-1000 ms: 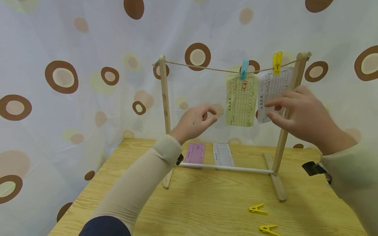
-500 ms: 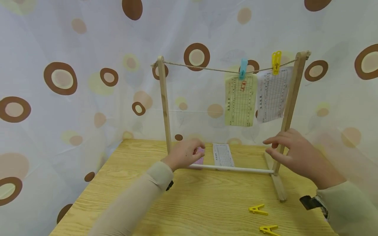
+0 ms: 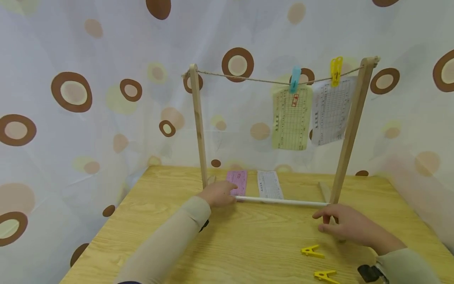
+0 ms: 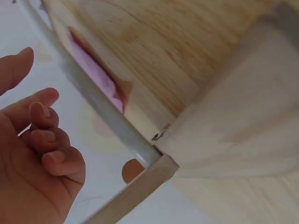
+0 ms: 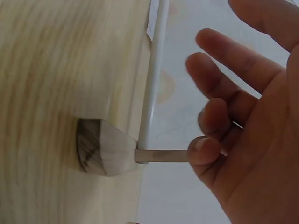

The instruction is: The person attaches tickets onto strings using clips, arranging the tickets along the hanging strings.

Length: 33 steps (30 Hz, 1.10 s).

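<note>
My left hand (image 3: pixel 218 193) is beside the pink slip (image 3: pixel 237 182), near the left end of the white rod (image 3: pixel 283 201). In the left wrist view that hand (image 4: pixel 39 154) has loosely bent fingers holding nothing. A white slip (image 3: pixel 269 185) lies right of the pink one, behind the rod. My right hand (image 3: pixel 349 225) hovers at the foot of the rack's right post, above two yellow clips (image 3: pixel 312 251); in the right wrist view the hand (image 5: pixel 252 102) is empty, fingers relaxed.
A wooden rack (image 3: pixel 349 134) carries a string (image 3: pixel 244 78). From it hang a yellow-green slip (image 3: pixel 291 122) under a blue clip (image 3: pixel 295 80) and a whitish slip (image 3: pixel 331 114) under a yellow clip (image 3: pixel 335 71). A patterned curtain (image 3: pixel 106 51) stands behind the table (image 3: pixel 230 244).
Both hands have come down from the height of the hanging slips, the left to the rod's left end, the right to the right post's foot. The hanging slips stay on the string.
</note>
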Each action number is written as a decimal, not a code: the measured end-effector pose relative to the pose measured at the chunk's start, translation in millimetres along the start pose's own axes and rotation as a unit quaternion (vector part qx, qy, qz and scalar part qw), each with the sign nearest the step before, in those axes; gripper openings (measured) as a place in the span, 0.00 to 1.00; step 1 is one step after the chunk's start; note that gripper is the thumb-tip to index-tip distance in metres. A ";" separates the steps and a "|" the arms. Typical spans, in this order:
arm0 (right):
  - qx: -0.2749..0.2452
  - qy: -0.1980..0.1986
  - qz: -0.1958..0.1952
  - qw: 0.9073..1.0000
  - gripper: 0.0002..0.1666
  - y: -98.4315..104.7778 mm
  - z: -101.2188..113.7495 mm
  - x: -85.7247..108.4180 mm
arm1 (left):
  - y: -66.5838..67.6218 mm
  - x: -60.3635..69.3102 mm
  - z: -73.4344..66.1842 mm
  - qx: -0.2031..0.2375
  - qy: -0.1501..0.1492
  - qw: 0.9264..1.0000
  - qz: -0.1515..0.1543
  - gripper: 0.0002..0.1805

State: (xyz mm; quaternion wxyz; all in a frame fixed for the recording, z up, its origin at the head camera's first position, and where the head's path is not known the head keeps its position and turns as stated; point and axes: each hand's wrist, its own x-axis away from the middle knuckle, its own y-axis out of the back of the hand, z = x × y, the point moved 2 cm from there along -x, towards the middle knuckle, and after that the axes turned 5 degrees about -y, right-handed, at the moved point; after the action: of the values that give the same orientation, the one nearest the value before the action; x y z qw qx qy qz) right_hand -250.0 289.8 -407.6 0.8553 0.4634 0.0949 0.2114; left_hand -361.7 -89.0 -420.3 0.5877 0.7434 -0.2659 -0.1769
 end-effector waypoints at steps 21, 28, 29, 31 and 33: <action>-0.023 -0.022 0.062 0.998 0.23 -14.9 -10.3 7.0 | -15.9 -27.3 5.0 -0.039 0.009 0.999 0.021 0.03; -0.029 -0.030 0.090 0.995 0.22 -19.7 -13.2 5.7 | -20.1 -18.7 4.0 -0.050 0.007 0.999 0.010 0.31; -0.034 -0.031 0.097 0.994 0.21 -21.2 -13.4 5.8 | -19.9 -15.4 1.3 -0.047 0.009 0.999 0.008 0.34; -0.047 -0.035 0.111 0.992 0.20 -24.4 -13.5 6.3 | -20.7 -7.9 -4.4 -0.037 0.009 0.999 0.007 0.38; -0.060 -0.032 0.120 0.990 0.20 -26.9 -12.9 7.7 | -22.3 0.3 -10.8 -0.026 -0.003 1.000 0.006 0.40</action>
State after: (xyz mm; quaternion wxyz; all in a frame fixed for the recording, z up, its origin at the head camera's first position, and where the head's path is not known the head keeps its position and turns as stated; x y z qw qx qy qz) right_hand -240.4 290.0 -436.9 0.8526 0.4258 -0.0018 0.3030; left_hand -351.1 -77.0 -439.2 0.6069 0.7260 -0.2672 -0.1823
